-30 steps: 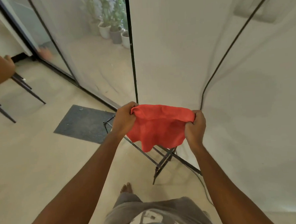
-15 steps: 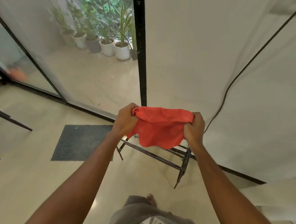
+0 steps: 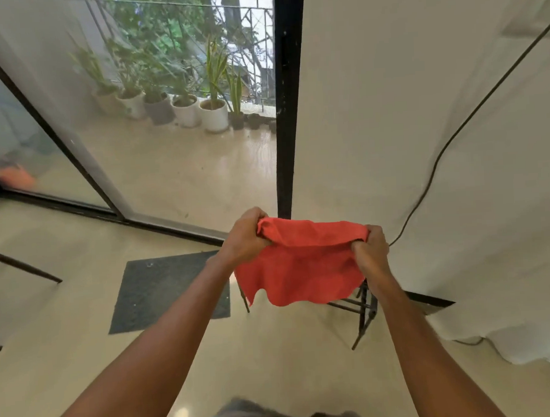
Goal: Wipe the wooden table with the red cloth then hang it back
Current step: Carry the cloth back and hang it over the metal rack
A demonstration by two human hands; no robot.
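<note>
We hold the red cloth point(image 3: 305, 264) stretched between left hand point(image 3: 245, 238) and right hand point(image 3: 370, 251), each grip clamped on a top corner. Over the past second we have closed on the black metal rack point(image 3: 365, 308), now peeking out at the cloth's 5 o'clock. Wiping looks finished, and we judge hanging imminent.

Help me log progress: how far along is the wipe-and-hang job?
Done: the wiping cannot be judged from this view. In hand: the left hand and right hand grip the red cloth by its top corners, spread out with a black metal rack below it. Left: drape the cloth on the rack and let go.
</note>
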